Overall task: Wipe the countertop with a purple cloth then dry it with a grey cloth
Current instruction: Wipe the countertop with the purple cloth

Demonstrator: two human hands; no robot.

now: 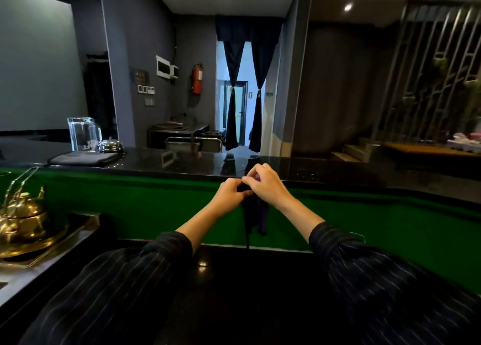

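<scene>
A dark purple cloth hangs bunched from both my hands in front of the green panel, just below the near edge of the black countertop. My left hand and my right hand meet at its top, fingers closed on the fabric. A folded grey cloth lies flat on the countertop at the left, apart from my hands.
Behind the grey cloth stand a clear glass jar and a small metal dome. A brass kettle sits on a tray at the lower left. A lower black ledge lies under my forearms.
</scene>
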